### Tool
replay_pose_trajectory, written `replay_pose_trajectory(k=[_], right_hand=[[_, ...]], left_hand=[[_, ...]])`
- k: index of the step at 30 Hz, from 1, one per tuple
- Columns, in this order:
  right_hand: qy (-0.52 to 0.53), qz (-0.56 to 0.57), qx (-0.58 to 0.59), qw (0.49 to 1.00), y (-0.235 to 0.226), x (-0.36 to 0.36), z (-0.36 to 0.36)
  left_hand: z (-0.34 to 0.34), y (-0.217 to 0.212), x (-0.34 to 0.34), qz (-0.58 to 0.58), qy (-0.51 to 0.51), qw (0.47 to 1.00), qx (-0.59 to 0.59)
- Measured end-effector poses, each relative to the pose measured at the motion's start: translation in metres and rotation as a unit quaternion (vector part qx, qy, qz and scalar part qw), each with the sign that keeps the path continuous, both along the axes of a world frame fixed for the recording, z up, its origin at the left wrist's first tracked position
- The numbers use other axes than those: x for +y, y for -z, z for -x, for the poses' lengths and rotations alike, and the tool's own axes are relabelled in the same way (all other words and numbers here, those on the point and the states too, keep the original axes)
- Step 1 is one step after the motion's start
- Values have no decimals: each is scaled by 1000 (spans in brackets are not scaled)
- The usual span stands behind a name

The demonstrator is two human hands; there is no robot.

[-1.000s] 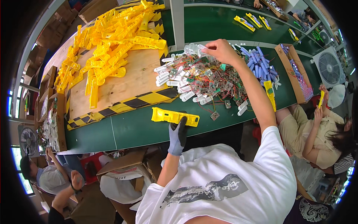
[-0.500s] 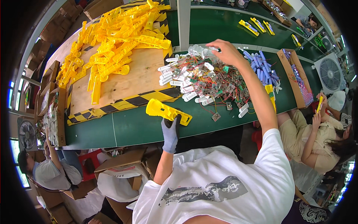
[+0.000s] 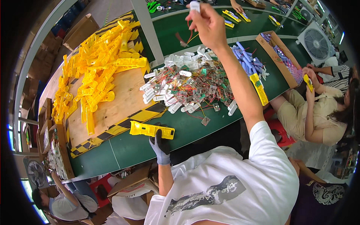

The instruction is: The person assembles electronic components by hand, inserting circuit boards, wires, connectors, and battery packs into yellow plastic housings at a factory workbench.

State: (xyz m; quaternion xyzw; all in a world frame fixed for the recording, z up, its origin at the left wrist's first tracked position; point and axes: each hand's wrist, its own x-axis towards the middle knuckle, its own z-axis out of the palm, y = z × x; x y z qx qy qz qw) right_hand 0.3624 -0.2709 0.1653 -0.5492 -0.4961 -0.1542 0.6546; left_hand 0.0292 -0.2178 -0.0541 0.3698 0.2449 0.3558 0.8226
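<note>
Green bench top runs across the view, factory floor around it, other people seated at both ends

Your left hand wears a dark glove and is closed on the right end of a long yellow plastic housing. That housing lies flat on the green surface, just in front of the striped edge of the wooden board, near your body

Your right hand is bare, raised high above the bench, fingers pinched on a small white part at the top of the frame. Thin red and yellow wires hang below the hand; can't tell if they're attached to the white part

Directly under your right arm: a big heap of small circuit boards with wires and white connectors, spread on the green top right of the board. One loose little board sits apart at the near edge of the heap

Beyond the heap: cluster of blue-white parts, and another yellow housing lying at an angle beside it

Left side: the wooden board carries a large pile of yellow housings, mostly on its far and left parts

Far right: cardboard box with small parts, a fan behind it, a seated person holding a yellow piece
</note>
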Motion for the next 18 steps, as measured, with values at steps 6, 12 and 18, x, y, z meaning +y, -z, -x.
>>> replay_pose_trajectory(k=[6,12,18], right_hand=[[-133,-105,124,978,-32,-27,42],[-310,84,440,839,54,-75,152],[-121,39,341,932,104,-77,208]], left_hand=[[-8,-17,-2,-50,-60,995,55],[-19,-84,-10,-111,-147,981,54],[-28,-90,-34,-156,-192,965,82]])
